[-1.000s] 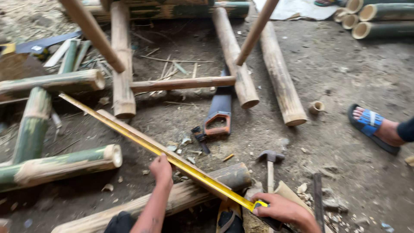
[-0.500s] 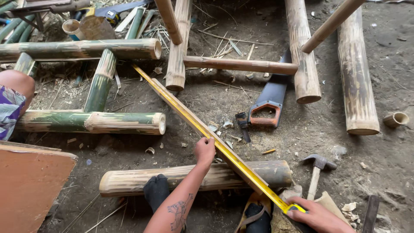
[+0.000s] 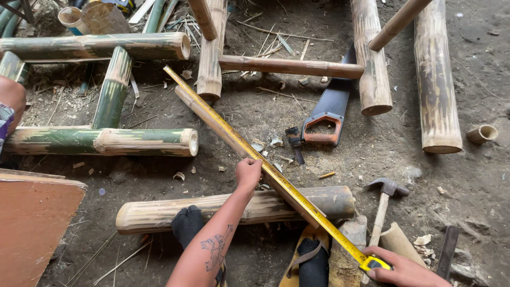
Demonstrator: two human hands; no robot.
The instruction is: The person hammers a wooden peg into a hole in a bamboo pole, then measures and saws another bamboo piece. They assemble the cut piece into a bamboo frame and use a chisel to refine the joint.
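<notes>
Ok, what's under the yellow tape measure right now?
The yellow tape measure lies along a narrow bamboo slat, which crosses a bamboo log on the dirt. The left hand presses on the slat; the right hand holds the tape's case. The slat's lower end is hidden.

Head camera swung toward nine o'clock, green bamboo frame (image 3: pixel 111 90) now filling the ten o'clock area, brown board (image 3: pixel 32 223) entering at eight o'clock, sandalled foot gone from three o'clock, left hand (image 3: pixel 248 172) shifted slightly along the yellow tape measure (image 3: pixel 265 170).
</notes>
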